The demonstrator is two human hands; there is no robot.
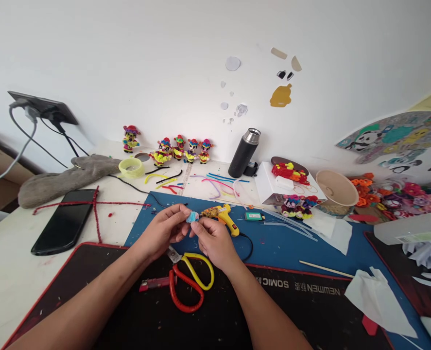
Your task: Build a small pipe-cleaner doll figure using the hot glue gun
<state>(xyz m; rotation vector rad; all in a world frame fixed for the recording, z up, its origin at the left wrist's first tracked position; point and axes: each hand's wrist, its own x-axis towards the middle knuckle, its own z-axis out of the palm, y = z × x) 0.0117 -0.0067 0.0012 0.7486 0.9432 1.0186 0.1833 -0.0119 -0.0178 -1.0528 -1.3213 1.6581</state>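
Both of my hands meet over the blue mat, holding between them a small light-blue coiled piece (192, 217) that looks like wound pipe cleaner. My left hand (167, 226) pinches it from the left with thumb and forefinger. From the right, my right hand (215, 240) has its thumb and fingertips closed on the lower edge of the piece. A yellow glue gun (231, 224) lies just behind my right hand. Below the hands are scissors (175, 260) with one red and one yellow handle, beside a red utility knife (157, 283).
A phone (64, 221) with dark red pipe cleaners across it lies left. Several small figures (162, 151), loose pipe cleaners (171, 180) and a black thermos (242, 153) stand or lie behind. At right are a white box (268, 184), glue sticks (291, 224), a wooden stick (324, 269) and tissue (377, 296).
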